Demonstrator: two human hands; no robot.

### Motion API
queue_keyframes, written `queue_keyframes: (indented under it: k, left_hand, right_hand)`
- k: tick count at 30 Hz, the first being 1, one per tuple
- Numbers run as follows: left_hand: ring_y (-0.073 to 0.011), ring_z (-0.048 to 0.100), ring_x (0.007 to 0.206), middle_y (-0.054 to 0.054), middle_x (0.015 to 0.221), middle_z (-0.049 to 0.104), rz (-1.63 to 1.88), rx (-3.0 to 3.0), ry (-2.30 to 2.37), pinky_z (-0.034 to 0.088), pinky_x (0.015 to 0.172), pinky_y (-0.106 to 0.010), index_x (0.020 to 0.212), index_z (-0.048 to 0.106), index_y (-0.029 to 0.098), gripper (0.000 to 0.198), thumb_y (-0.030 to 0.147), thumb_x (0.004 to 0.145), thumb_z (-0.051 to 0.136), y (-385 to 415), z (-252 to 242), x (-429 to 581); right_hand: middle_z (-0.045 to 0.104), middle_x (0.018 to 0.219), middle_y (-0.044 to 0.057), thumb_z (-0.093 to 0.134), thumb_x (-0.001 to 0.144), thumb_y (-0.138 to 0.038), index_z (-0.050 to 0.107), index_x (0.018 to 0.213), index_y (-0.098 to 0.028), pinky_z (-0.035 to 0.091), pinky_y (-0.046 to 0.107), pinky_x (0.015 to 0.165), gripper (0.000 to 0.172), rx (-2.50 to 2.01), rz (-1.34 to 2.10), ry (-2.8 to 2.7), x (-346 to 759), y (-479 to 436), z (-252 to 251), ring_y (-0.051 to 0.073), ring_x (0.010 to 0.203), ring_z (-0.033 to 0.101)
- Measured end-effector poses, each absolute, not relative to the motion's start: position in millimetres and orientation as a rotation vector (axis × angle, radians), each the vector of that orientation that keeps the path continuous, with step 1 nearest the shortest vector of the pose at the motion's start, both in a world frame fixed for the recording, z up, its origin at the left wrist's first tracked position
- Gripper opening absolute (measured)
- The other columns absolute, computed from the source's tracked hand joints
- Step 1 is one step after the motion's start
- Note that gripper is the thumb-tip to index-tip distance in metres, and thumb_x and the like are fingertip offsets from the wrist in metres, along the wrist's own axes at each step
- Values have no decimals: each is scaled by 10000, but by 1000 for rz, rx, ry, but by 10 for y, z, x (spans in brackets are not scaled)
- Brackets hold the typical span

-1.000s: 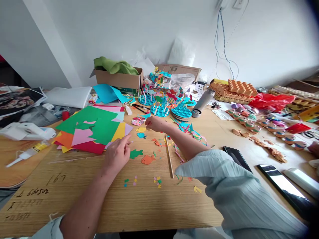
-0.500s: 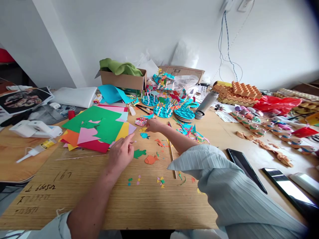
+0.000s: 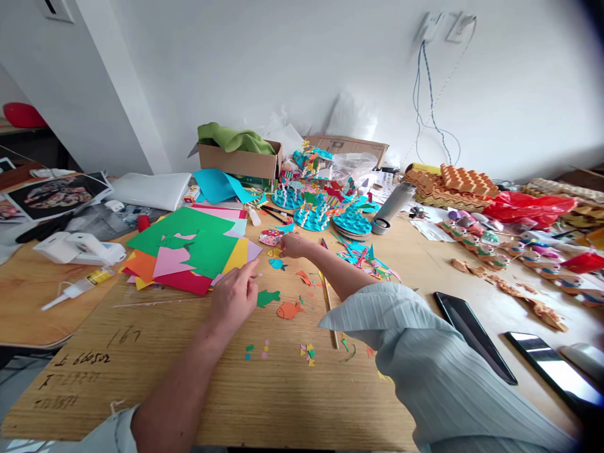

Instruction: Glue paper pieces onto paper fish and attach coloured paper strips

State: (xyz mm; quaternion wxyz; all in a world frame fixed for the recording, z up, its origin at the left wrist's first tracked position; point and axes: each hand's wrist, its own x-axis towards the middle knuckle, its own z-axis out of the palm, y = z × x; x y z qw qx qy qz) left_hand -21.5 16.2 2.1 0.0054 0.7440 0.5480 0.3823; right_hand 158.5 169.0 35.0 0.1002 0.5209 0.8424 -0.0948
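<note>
My right hand point(image 3: 293, 245) reaches forward over the wooden table point(image 3: 264, 390), its fingers pinched together at a pink patterned paper fish point(image 3: 270, 238) and beside a yellow paper fish point(image 3: 274, 253). A blue paper fish point(image 3: 277, 264) lies just below. My left hand point(image 3: 234, 296) rests on the table with the index finger stretched toward the edge of a stack of coloured paper sheets point(image 3: 189, 248). A green paper fish point(image 3: 268, 297) and an orange paper fish point(image 3: 289, 310) lie right of that hand.
A thin wooden stick point(image 3: 328, 296) lies beside my right forearm. Blue craft discs point(image 3: 352, 221), a cardboard box point(image 3: 238, 160), a metal flask point(image 3: 391, 204), a glue tube point(image 3: 78, 288), two phones point(image 3: 474, 327) and rows of small craft figures point(image 3: 509, 251) crowd the table.
The view has tilted up and shifted slightly. My right hand has stayed at the pink fish, and my left hand has barely moved.
</note>
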Motion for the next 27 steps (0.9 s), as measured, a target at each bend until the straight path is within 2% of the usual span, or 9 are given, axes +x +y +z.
queue_keyframes:
  k: [13, 20, 24, 27]
  left_hand:
    - [-208, 700, 825, -53, 895, 756, 1219, 2353, 1694, 540, 755, -332, 1214, 600, 194, 451, 60, 808, 458, 165, 16, -221]
    - [-203, 692, 844, -54, 908, 752, 1261, 2262, 1677, 545, 789, -339, 1177, 619, 212, 434, 65, 795, 473, 170, 13, -210]
    - [-191, 677, 844, -79, 1007, 739, 1340, 2033, 1535, 556, 817, -357, 1187, 600, 199, 362, 186, 828, 552, 188, 28, -187]
    - [-188, 673, 857, -108, 1084, 715, 1335, 1789, 1393, 572, 783, -350, 1194, 584, 179, 424, 331, 804, 650, 196, 63, -159]
  right_hand:
    - [729, 1000, 78, 729, 767, -272, 725, 941, -183, 466, 257, 718, 196, 1764, -372, 2516, 1704, 1631, 307, 240, 970, 647]
    - [719, 976, 93, 706, 795, -233, 707, 954, -129, 438, 242, 663, 190, 1840, -475, 2584, 1817, 1535, 463, 200, 870, 651]
    - [708, 1006, 66, 712, 808, -248, 691, 941, -157, 443, 229, 717, 162, 1807, -533, 2707, 1823, 1268, 637, 167, 899, 633]
    - [702, 955, 53, 735, 794, -262, 678, 904, -164, 443, 238, 735, 157, 1723, -611, 2834, 1807, 995, 703, 158, 878, 619]
